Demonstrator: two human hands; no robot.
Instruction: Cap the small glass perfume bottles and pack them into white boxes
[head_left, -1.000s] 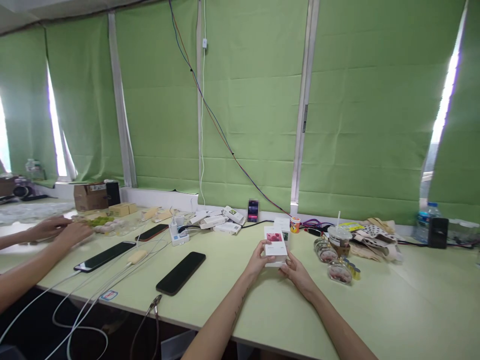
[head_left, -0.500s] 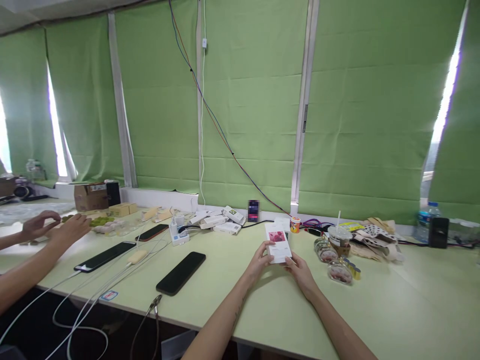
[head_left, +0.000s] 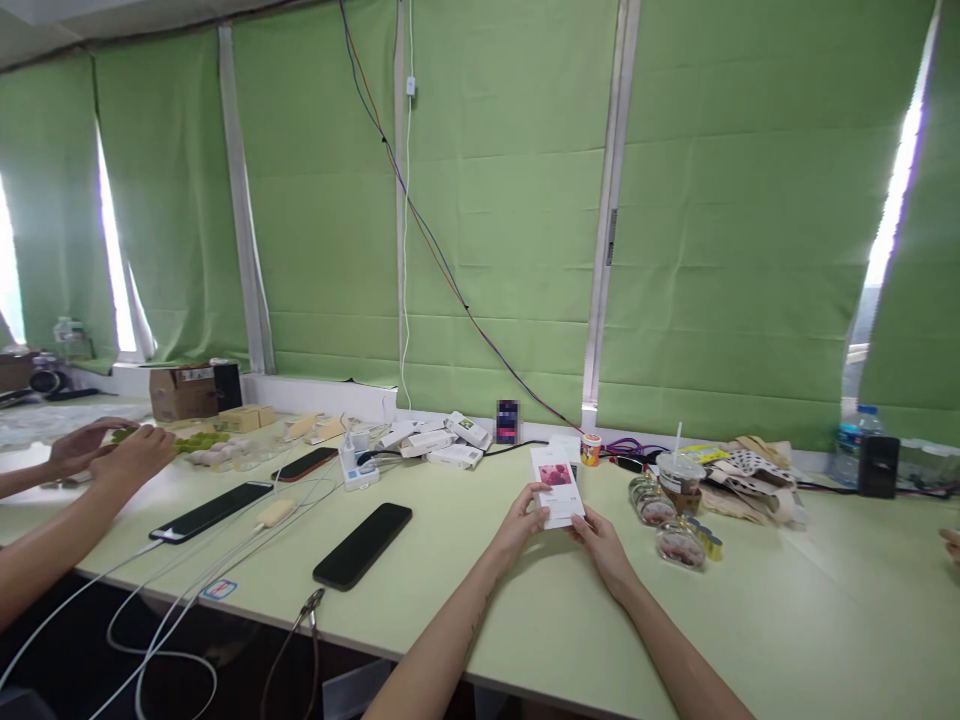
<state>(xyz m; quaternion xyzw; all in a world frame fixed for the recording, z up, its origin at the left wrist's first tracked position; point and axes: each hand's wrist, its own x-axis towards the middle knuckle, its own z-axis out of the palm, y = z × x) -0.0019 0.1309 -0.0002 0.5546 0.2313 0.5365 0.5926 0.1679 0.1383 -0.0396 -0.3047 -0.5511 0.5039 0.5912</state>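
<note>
Between my two hands, just above the table, I hold a flat white card or slim packet (head_left: 561,505) with a pink-red picture on its upper part. My left hand (head_left: 519,522) pinches its left edge, thumb and fingers on the front. At the lower right corner my right hand (head_left: 600,545) grips it with the thumb in front; the other fingers are partly hidden behind. Beyond the card's top stand a white item (head_left: 564,445) and a small orange tub with a white lid (head_left: 591,450).
A black phone (head_left: 363,546) lies left of my arms, near a power strip (head_left: 358,472) and white boxes (head_left: 439,440). To the right are clear packs (head_left: 680,545) and a lidded cup with a straw (head_left: 679,475). A co-worker's hands (head_left: 124,455) handle green pieces at far left.
My hands and the card stay almost still. The co-worker's hands at the left have shifted slightly left, and part of another person's hand has appeared at the right edge.
</note>
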